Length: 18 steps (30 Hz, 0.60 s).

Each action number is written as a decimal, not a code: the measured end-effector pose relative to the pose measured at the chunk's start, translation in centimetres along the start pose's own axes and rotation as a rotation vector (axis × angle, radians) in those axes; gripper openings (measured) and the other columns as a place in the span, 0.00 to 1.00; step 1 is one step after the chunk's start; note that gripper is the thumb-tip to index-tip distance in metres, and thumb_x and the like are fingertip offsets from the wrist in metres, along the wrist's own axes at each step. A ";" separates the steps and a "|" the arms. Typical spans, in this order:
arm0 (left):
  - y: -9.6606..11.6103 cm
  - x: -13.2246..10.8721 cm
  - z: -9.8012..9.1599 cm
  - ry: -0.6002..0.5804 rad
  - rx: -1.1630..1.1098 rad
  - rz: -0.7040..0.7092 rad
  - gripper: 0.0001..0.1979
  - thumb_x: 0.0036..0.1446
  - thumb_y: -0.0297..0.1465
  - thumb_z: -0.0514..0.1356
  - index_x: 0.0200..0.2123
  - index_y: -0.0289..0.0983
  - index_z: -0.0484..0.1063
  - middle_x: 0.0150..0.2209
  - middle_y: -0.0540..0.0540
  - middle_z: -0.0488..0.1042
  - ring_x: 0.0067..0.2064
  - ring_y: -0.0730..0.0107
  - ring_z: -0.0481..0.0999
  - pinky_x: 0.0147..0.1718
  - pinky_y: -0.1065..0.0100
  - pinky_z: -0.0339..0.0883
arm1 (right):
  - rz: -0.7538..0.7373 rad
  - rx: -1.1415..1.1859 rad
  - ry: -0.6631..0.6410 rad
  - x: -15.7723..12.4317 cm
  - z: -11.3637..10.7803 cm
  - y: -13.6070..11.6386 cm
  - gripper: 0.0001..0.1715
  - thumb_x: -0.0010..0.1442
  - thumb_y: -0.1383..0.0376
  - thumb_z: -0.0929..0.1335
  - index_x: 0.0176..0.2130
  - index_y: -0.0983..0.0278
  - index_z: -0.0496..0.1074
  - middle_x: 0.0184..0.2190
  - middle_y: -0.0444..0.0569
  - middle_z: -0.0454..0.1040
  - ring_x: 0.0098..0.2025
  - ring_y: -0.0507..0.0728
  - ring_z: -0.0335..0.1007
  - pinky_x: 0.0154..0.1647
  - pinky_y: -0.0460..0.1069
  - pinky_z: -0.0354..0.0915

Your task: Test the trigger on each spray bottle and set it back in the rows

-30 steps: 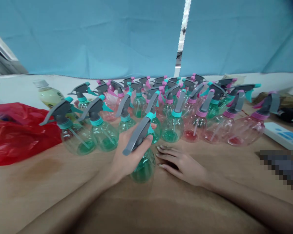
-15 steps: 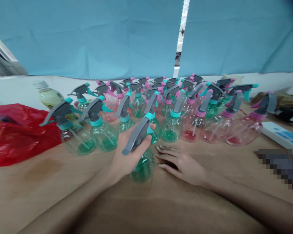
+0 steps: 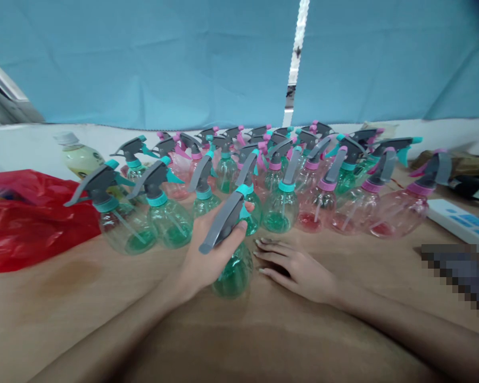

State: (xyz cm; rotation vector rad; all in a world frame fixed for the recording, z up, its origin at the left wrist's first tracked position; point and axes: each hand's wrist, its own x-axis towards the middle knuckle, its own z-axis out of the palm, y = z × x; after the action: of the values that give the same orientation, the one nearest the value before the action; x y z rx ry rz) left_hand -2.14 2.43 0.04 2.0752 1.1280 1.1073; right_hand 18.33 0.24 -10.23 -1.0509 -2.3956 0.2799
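My left hand (image 3: 205,255) is wrapped round the neck of a green spray bottle (image 3: 233,274) with a grey trigger head, which stands upright on the brown table (image 3: 83,319) near me. My right hand (image 3: 295,268) lies flat on the table just right of that bottle, fingers stretched out and pointing at it, holding nothing. Behind both hands stand several rows of green spray bottles (image 3: 165,215) and pink spray bottles (image 3: 399,210), all with grey trigger heads.
A red plastic bag (image 3: 27,218) lies at the left. A capped drink bottle (image 3: 77,157) stands behind it. A white power strip (image 3: 463,223) lies at the right edge. A blue curtain (image 3: 183,58) hangs behind the table.
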 end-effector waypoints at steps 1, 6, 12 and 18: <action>0.0 0.0 0.0 0.001 -0.009 -0.002 0.12 0.57 0.35 0.56 0.44 0.43 0.71 0.26 0.52 0.70 0.25 0.71 0.64 0.25 0.68 0.58 | 0.003 -0.003 -0.002 0.0 0.0 0.0 0.21 0.66 0.59 0.61 0.55 0.64 0.68 0.57 0.53 0.68 0.62 0.58 0.58 0.61 0.58 0.60; -0.1 0.0 0.0 0.003 -0.029 0.007 0.12 0.56 0.35 0.56 0.44 0.42 0.72 0.27 0.51 0.70 0.25 0.71 0.64 0.25 0.68 0.59 | 0.014 0.000 -0.004 0.0 0.0 0.0 0.22 0.66 0.59 0.61 0.56 0.64 0.67 0.57 0.53 0.67 0.62 0.58 0.59 0.61 0.58 0.60; 0.0 0.0 0.1 -0.004 -0.032 0.002 0.12 0.57 0.35 0.56 0.44 0.42 0.71 0.27 0.51 0.70 0.25 0.71 0.64 0.25 0.68 0.58 | 0.012 0.016 -0.003 0.1 -0.1 -0.1 0.21 0.66 0.60 0.62 0.55 0.64 0.68 0.57 0.54 0.68 0.61 0.59 0.59 0.60 0.59 0.60; -0.1 0.0 0.1 0.005 -0.033 0.003 0.11 0.57 0.35 0.56 0.44 0.43 0.71 0.26 0.52 0.70 0.25 0.71 0.65 0.25 0.68 0.59 | 0.013 0.018 0.002 0.0 -0.1 -0.1 0.21 0.66 0.59 0.62 0.56 0.62 0.67 0.57 0.53 0.67 0.62 0.59 0.58 0.60 0.59 0.60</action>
State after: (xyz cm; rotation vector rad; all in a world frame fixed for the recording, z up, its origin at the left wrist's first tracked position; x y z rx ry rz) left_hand -2.10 2.42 -0.06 2.0506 1.1025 1.1253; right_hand 18.29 0.15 -10.07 -1.0582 -2.3811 0.3048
